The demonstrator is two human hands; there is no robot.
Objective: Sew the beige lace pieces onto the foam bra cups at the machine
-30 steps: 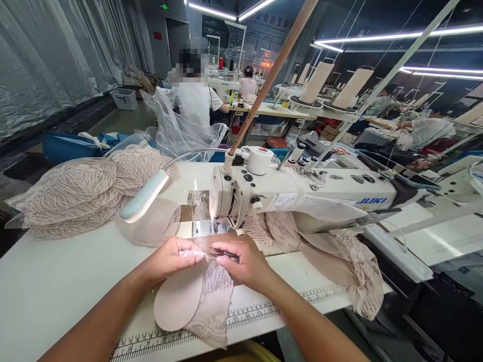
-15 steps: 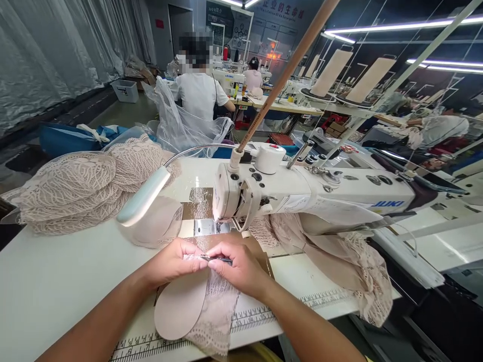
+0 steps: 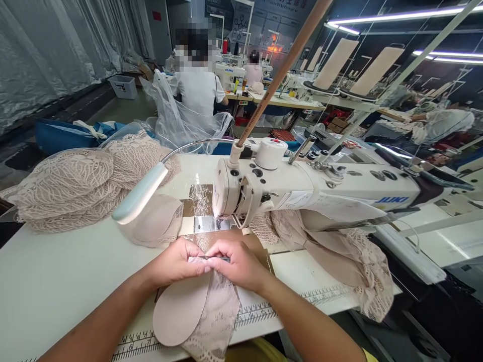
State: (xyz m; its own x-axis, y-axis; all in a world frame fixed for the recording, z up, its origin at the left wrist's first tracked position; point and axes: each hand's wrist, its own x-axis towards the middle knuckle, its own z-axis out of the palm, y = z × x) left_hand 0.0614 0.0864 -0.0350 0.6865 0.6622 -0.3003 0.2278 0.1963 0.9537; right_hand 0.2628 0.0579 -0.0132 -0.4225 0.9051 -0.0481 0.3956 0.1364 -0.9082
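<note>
In the head view, my left hand [image 3: 181,262] is closed on the upper edge of a beige lace piece [image 3: 222,306]. A smooth oval bra cup [image 3: 181,314] hangs beside the lace, below that hand. My right hand [image 3: 236,264] is closed around a slim dark tool [image 3: 225,259], mostly hidden by the fingers, so its kind is unclear. The thumbs and fingertips of both hands meet over the lace edge. Just beyond them are the needle plate [image 3: 206,224] and head of a white sewing machine [image 3: 271,176].
Stacked lace cups [image 3: 68,186] lie at the left, with another cup [image 3: 158,221] under the lamp [image 3: 141,196]. More lace pieces [image 3: 350,266] drape over the table's right side. A printed ruler [image 3: 294,301] runs along the front edge. A person [image 3: 198,90] sits at a machine ahead.
My hands have drawn closer together at the lace edge, and less of the dark tool shows. The cup and lace have shifted slightly downward. The view has tilted slightly.
</note>
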